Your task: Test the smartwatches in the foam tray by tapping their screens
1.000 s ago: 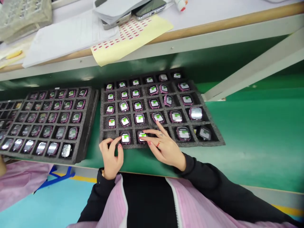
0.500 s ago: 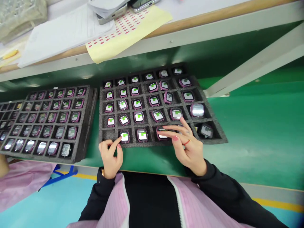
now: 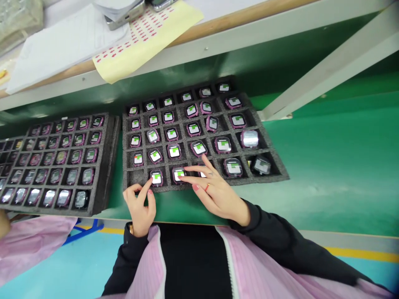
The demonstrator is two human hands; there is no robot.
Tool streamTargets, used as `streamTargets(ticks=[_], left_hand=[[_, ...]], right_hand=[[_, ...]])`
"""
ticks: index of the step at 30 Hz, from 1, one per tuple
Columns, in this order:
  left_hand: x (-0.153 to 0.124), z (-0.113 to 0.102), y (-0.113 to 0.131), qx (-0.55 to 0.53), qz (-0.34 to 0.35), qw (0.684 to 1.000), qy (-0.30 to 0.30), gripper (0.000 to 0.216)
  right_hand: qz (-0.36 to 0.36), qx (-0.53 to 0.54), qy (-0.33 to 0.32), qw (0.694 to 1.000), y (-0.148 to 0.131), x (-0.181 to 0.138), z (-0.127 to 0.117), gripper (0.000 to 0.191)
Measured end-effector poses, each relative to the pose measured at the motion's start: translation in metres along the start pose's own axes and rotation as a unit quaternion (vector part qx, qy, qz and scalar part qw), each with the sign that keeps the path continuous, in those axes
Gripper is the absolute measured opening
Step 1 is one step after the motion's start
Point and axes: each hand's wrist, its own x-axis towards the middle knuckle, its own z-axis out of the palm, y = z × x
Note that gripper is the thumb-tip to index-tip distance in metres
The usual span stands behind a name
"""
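A dark foam tray point(image 3: 274, 176) lies on the green bench in front of me, its cells holding several pink-cased smartwatches with lit green-and-white screens. My left hand point(image 3: 141, 205) rests at the tray's near edge, fingers curled, its forefinger touching the screen of the second watch in the front row point(image 3: 156, 177). My right hand point(image 3: 215, 189) lies spread over the front row, fingers stretched out, a fingertip on the third watch point(image 3: 178, 174). It hides the cell beside that watch. The front left cell looks empty.
A second foam tray point(image 3: 102, 182) of watches sits to the left, its near row with dark screens. An overhead shelf carries papers and a yellow sheet of red stickers point(image 3: 146, 37). A white diagonal brace point(image 3: 327, 70) stands at the right. Someone's pink sleeve point(image 3: 28, 245) shows lower left.
My right hand went right to the fourth and fifth front-row watches, then came back left onto the third one. My left hand stayed at the second watch. The view drifted a little.
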Motion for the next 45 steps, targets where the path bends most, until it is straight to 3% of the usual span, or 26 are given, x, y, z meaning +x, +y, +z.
streamTargets(ticks=[5, 11, 15, 32, 38, 45], left_hand=[[0.001, -0.001, 0.002, 0.002, 0.004, 1.000, 0.002, 0.031], [0.001, -0.002, 0.002, -0.003, 0.008, 1.000, 0.002, 0.030], [0.001, -0.002, 0.001, -0.001, 0.011, 1.000, 0.000, 0.030], [0.002, 0.000, 0.002, 0.006, 0.010, 1.000, 0.002, 0.033], [0.001, -0.001, 0.001, 0.008, 0.002, 1.000, -0.005, 0.033], [0.001, -0.001, 0.000, 0.015, 0.013, 1.000, -0.014, 0.032]], right_hand=[[-0.006, -0.017, -0.040, 0.999, 0.002, 0.008, 0.009, 0.035], [0.009, 0.017, 0.048, 0.999, 0.005, 0.000, 0.003, 0.035], [0.016, 0.017, 0.068, 0.997, 0.005, -0.005, 0.000, 0.036], [-0.005, -0.019, -0.006, 1.000, 0.003, 0.006, 0.016, 0.035], [0.004, 0.005, 0.042, 0.999, 0.006, 0.002, 0.017, 0.036], [0.003, 0.010, 0.044, 0.999, 0.006, 0.000, 0.019, 0.036]])
